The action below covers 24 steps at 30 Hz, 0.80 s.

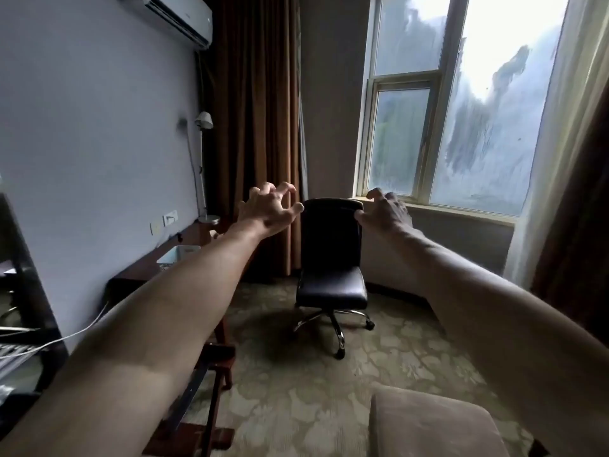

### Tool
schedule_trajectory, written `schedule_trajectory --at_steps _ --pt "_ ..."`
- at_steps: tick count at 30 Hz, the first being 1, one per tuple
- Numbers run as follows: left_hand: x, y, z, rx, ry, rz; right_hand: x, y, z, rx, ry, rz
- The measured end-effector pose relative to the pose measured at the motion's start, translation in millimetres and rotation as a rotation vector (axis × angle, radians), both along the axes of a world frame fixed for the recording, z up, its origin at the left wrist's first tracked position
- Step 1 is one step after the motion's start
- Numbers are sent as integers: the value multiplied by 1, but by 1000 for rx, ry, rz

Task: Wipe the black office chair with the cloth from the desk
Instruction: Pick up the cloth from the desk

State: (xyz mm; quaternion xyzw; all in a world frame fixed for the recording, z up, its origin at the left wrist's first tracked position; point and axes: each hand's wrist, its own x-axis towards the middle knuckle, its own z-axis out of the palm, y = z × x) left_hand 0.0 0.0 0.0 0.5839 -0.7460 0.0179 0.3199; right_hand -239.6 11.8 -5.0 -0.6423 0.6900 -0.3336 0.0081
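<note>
The black office chair (331, 255) stands on the carpet in the middle of the room, facing me, on a chrome wheeled base. Both my arms are stretched out in front of me. My left hand (268, 206) hovers with fingers spread and curled, left of the chair's backrest in the picture. My right hand (384, 209) is also empty with fingers apart, over the backrest's top right corner in the picture. The dark wooden desk (145, 268) runs along the left wall, with a pale flat object (179, 253) lying on it. I cannot make out a cloth.
A floor lamp (204, 166) stands at the desk's far end beside brown curtains (260, 127). A window (461, 103) is behind the chair. A beige cushion (431, 423) sits at the bottom right. A wooden stand (211, 384) and a white cable (66, 338) are at the lower left.
</note>
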Motion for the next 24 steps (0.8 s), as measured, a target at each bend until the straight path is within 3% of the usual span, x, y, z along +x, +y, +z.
schedule_trajectory --at_steps 11,24 --pt "56 -144 -19 38 -9 2 61 -135 -16 30 36 -47" --pt "26 -325 -40 50 61 7 36 -321 -33 57 58 -31"
